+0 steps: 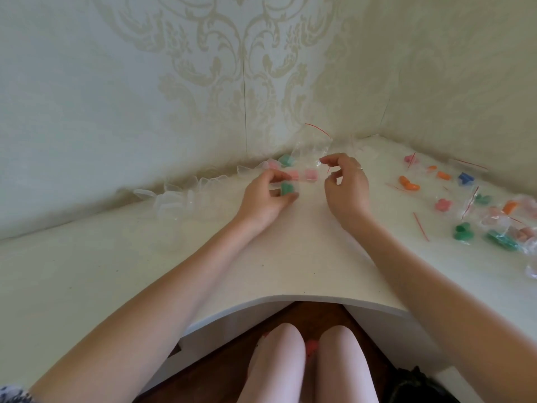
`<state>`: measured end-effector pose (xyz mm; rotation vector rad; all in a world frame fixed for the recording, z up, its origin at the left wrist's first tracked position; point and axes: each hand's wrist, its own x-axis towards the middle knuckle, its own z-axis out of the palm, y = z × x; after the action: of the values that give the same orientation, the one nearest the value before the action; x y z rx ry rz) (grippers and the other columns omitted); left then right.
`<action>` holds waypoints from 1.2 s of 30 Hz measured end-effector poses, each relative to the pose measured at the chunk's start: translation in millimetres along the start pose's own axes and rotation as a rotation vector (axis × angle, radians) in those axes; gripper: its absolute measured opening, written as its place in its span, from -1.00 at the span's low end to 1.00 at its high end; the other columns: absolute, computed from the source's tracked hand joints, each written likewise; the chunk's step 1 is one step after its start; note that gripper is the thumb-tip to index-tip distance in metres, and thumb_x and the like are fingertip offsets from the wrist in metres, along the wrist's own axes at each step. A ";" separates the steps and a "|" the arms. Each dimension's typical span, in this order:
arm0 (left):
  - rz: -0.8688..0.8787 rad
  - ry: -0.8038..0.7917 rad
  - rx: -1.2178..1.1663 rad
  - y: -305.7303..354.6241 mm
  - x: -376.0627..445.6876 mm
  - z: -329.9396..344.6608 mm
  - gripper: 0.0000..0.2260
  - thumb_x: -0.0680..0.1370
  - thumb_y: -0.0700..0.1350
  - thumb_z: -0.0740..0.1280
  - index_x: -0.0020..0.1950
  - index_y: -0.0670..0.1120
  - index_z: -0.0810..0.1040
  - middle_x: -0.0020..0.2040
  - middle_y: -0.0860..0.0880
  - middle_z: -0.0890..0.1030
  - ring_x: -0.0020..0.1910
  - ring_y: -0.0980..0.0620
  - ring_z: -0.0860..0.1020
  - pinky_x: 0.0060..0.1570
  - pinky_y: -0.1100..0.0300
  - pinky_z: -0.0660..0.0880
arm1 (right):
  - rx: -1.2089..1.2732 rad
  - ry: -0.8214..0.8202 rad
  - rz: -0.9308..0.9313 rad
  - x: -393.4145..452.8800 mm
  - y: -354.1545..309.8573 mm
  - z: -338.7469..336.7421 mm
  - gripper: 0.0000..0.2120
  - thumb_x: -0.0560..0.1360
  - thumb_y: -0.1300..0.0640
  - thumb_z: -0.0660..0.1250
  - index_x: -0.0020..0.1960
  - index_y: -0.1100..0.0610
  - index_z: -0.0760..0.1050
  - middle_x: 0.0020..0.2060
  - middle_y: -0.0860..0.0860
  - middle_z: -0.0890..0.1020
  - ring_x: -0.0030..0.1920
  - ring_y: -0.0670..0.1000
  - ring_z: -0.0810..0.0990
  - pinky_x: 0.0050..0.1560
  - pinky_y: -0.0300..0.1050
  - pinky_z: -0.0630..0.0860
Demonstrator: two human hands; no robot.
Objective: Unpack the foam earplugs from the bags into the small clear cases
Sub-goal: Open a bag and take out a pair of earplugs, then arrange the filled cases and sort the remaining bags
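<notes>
Head view: nearest, the left hand (266,196) pinches a small clear case (286,189) with green earplugs inside. Right of it, the right hand (345,184) pinches an empty clear bag (312,151). Just beyond stand pink-filled cases (302,174). Bagged earplugs (505,231) lie far right.

corner nook, away from the work

a white tabletop (203,274) wraps around a corner, its front edge cut in a curve. pale wallpaper (232,68) with a beige damask pattern covers both walls behind it. below the curved edge lies dark wooden floor (220,353), with a dark object (415,385) at lower right.
</notes>
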<state>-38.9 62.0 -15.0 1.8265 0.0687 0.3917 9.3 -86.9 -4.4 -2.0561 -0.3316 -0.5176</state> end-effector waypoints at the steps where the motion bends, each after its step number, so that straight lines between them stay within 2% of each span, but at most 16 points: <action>1: 0.044 -0.028 0.046 -0.8 0.6 1.8 -0.78 0.45 -0.27 0.42 0.06 -0.09 0.53 0.03 0.11 0.55 -0.08 0.07 0.62 -0.10 0.40 0.48 | -0.037 -0.016 0.025 8.9 3.7 -2.5 -0.56 0.43 0.41 0.09 0.16 0.06 0.50 0.14 0.01 0.51 0.04 -0.03 0.46 0.08 -0.23 0.39; 4: 0.197 -0.052 0.226 -3.5 8.7 5.6 -0.71 0.45 -0.33 0.40 0.15 -0.17 0.57 0.11 -0.06 0.59 0.02 -0.03 0.62 0.04 0.30 0.49 | -0.284 -0.135 0.056 37.3 15.2 -7.7 -0.54 0.50 0.33 0.14 0.33 0.00 0.39 0.31 0.04 0.44 0.27 0.12 0.39 0.25 0.04 0.35; 7: 0.285 -0.069 0.428 -3.6 19.1 11.3 -0.64 0.52 -0.24 0.35 0.32 -0.19 0.49 0.13 -0.15 0.59 0.06 -0.08 0.57 0.04 0.30 0.40 | -0.521 -0.354 0.084 48.0 25.4 -5.0 -0.56 0.58 0.12 0.20 0.44 -0.05 0.27 0.41 0.02 0.37 0.39 0.15 0.28 0.31 0.07 0.24; 9: 0.313 -0.101 0.564 -5.8 26.1 17.3 -0.62 0.58 -0.18 0.27 0.40 -0.20 0.40 0.22 -0.20 0.55 0.16 -0.13 0.52 0.08 0.24 0.33 | -0.559 -0.410 0.109 44.9 35.6 -1.2 -0.60 0.60 0.06 0.16 0.43 -0.05 0.30 0.35 0.05 0.44 0.38 0.14 0.32 0.32 0.04 0.23; 12: 0.303 -0.150 0.706 -10.7 35.6 26.0 -0.58 0.64 -0.11 0.16 0.47 -0.23 0.27 0.40 -0.18 0.41 0.36 -0.13 0.37 0.27 0.13 0.28 | -0.464 -0.252 0.085 39.4 46.1 -1.5 -0.71 0.56 0.13 0.17 0.23 0.00 0.51 0.13 0.06 0.61 0.20 0.14 0.50 0.17 -0.03 0.38; 15: 0.273 -0.155 0.753 -12.1 41.4 30.0 -0.56 0.65 -0.09 0.11 0.51 -0.20 0.19 0.44 -0.13 0.35 0.41 -0.10 0.31 0.30 0.09 0.27 | -0.342 -0.139 0.120 39.6 47.8 -5.2 -0.76 0.50 0.20 0.21 0.06 0.07 0.60 0.03 0.06 0.66 0.09 0.14 0.57 0.10 -0.02 0.49; 18: 0.279 -0.140 0.780 -11.1 42.0 30.9 -0.56 0.65 -0.12 0.10 0.53 -0.17 0.16 0.46 -0.13 0.33 0.41 -0.09 0.29 0.30 0.08 0.26 | -0.267 -0.026 0.161 39.8 48.5 -7.8 -0.77 0.52 0.13 0.22 0.09 0.10 0.61 0.06 0.08 0.65 0.15 0.12 0.54 0.14 -0.02 0.46; 21: 0.320 -0.106 0.759 -12.0 39.7 29.3 -0.60 0.62 -0.21 0.13 0.48 -0.17 0.28 0.44 -0.12 0.36 0.41 -0.07 0.31 0.31 0.14 0.23 | -0.141 0.070 0.159 39.4 46.7 -12.7 -0.75 0.53 0.15 0.22 0.15 0.12 0.59 0.11 0.07 0.63 0.20 0.09 0.50 0.17 -0.10 0.39; 24: 0.368 -0.063 0.738 -11.8 36.5 27.5 -0.64 0.57 -0.29 0.16 0.36 -0.16 0.43 0.35 -0.11 0.47 0.34 -0.08 0.38 0.26 0.14 0.29 | -0.039 0.157 0.167 38.9 43.6 -19.6 -0.76 0.53 0.23 0.23 0.12 0.13 0.60 0.09 0.02 0.62 0.05 -0.03 0.53 0.06 -0.27 0.36; 27: 0.386 -0.015 0.768 -9.1 32.1 26.1 -0.71 0.56 -0.27 0.18 0.27 -0.20 0.50 0.23 -0.14 0.54 0.26 -0.12 0.43 0.12 0.05 0.42 | 0.013 0.228 0.204 39.4 43.0 -22.1 -0.77 0.52 0.28 0.21 0.05 0.10 0.59 0.02 0.03 0.62 -0.11 -0.07 0.51 -0.04 -0.23 0.42; 30: 0.505 0.085 0.806 -6.9 25.9 20.5 -0.77 0.43 -0.35 0.26 0.06 -0.24 0.58 0.01 -0.18 0.60 0.08 -0.20 0.52 -0.09 0.01 0.53 | 0.010 0.266 0.194 41.2 46.8 -23.6 -0.79 0.49 0.29 0.20 0.02 0.10 0.55 -0.01 0.08 0.61 -0.11 -0.02 0.51 -0.05 -0.17 0.43; 32: 0.567 0.207 0.908 -11.6 25.1 13.6 -0.75 0.33 -0.36 0.27 -0.03 -0.24 0.59 -0.07 -0.18 0.61 -0.02 -0.21 0.55 -0.10 0.05 0.50 | -0.015 0.235 0.185 41.3 48.5 -24.5 -0.80 0.49 0.29 0.21 0.04 0.11 0.53 0.03 0.09 0.59 -0.07 0.00 0.51 -0.05 -0.20 0.38; 34: 0.424 0.224 1.042 -12.2 23.1 5.4 -0.68 0.38 -0.31 0.23 0.11 -0.20 0.56 0.11 -0.18 0.56 0.15 -0.22 0.48 0.10 0.02 0.38 | -0.040 0.170 0.191 40.4 49.3 -22.8 -0.79 0.50 0.28 0.22 0.08 0.12 0.52 0.09 0.10 0.56 0.00 0.04 0.53 -0.02 -0.21 0.35; 36: 0.189 0.177 1.143 -13.5 21.7 -1.1 -0.59 0.49 -0.21 0.20 0.34 -0.17 0.40 0.37 -0.20 0.37 0.37 -0.21 0.28 0.34 0.03 0.19 | -0.083 0.104 0.189 38.3 48.1 -20.3 -0.78 0.51 0.26 0.23 0.13 0.13 0.51 0.15 0.10 0.52 0.10 0.07 0.51 0.03 -0.24 0.30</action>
<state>-16.7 72.3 -22.5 2.9284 0.2886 0.7397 58.9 -127.8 -12.5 -2.1057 -0.0532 -0.5270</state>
